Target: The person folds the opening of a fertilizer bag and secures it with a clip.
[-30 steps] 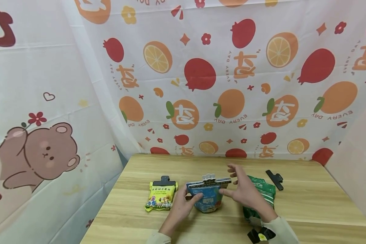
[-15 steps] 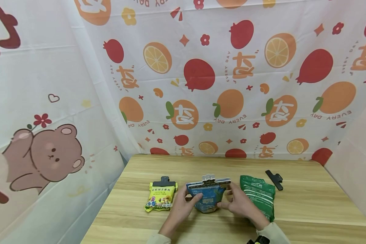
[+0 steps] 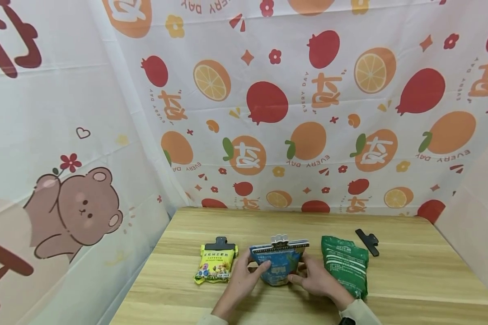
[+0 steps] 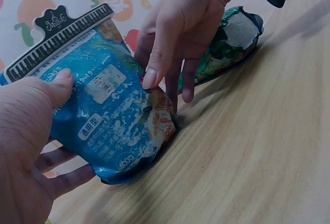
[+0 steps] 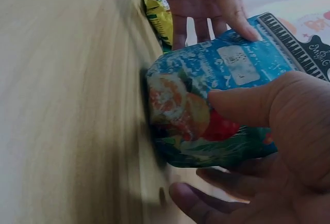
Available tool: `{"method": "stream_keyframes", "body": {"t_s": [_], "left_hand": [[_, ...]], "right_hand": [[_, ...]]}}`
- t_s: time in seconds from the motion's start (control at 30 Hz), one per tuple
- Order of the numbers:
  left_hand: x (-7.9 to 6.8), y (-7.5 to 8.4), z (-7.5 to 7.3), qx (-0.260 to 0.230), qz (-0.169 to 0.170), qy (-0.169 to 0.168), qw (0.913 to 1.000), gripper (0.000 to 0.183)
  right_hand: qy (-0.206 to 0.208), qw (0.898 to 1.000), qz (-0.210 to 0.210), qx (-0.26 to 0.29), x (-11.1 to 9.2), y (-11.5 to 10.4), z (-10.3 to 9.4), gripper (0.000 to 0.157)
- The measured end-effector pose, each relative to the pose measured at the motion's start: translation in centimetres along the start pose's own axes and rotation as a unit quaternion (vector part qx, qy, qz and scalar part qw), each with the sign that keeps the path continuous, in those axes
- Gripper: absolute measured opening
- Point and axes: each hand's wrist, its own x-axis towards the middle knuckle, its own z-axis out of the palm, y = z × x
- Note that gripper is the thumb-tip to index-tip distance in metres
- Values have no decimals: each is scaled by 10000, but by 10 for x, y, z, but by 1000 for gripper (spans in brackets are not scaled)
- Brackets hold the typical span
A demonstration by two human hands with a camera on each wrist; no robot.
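Observation:
A blue printed plastic bag (image 3: pixel 277 270) stands upright on the table at the middle of the head view. Along its top edge sits a bag clip (image 4: pixel 61 37) with a piano-key pattern and a scalloped black handle. My left hand (image 3: pixel 242 276) holds the bag's left side, thumb on the front and fingers behind. On the opposite side, my right hand (image 3: pixel 315 276) grips the lower part, its thumb pressing the front (image 5: pixel 242 105) and its fingers around the back. Part of the bag's back is hidden by the bag itself.
Left of the blue bag lies a yellow bag (image 3: pixel 216 265) with a black clip (image 3: pixel 220 244) across its top. A green bag (image 3: pixel 345 266) lies to the right, and a loose black clip (image 3: pixel 368 243) rests beyond it. Patterned cloth (image 3: pixel 286 149) hangs behind the wooden table (image 3: pixel 410 275).
My right hand has come down from beside the clip's right end and taken hold of the bag's lower right side. The left hand keeps its hold; the bag stays about in place.

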Motion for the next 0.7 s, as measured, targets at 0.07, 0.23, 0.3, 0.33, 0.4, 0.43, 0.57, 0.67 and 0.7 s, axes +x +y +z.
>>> {"method": "stream_keyframes", "body": {"t_s": [0.07, 0.23, 0.3, 0.33, 0.4, 0.43, 0.57, 0.67, 0.7], "left_hand": [[0, 0, 0, 0, 35, -19, 10000, 39], [0, 2, -1, 109, 89, -51, 9999, 39], [0, 2, -1, 151, 92, -69, 9998, 39], [0, 2, -2, 163, 79, -86, 9998, 39], [0, 2, -2, 190, 58, -106, 9997, 40], [1, 2, -3, 187, 53, -111, 9997, 40], [2, 2, -4, 165, 42, -115, 9998, 39], [5, 1, -5, 184, 55, -74, 9998, 39], [5, 1, -5, 197, 76, -51, 9998, 39]], "right_hand": [[-73, 10000, -45, 27, 0, 1, 0, 75], [-125, 9999, -91, -17, 1, 3, 2, 74], [-96, 9999, -72, -58, 1, 4, 3, 73], [-94, 9999, -68, -63, 1, 5, 3, 73], [-114, 9999, -90, -45, 1, 5, 4, 72], [-146, 9998, -102, -22, 1, 5, 4, 70], [-276, 9994, -173, 67, 3, 4, 6, 67], [-289, 9995, -128, 88, 4, 4, 6, 67], [-281, 9995, -83, 101, 4, 4, 6, 68]]}}
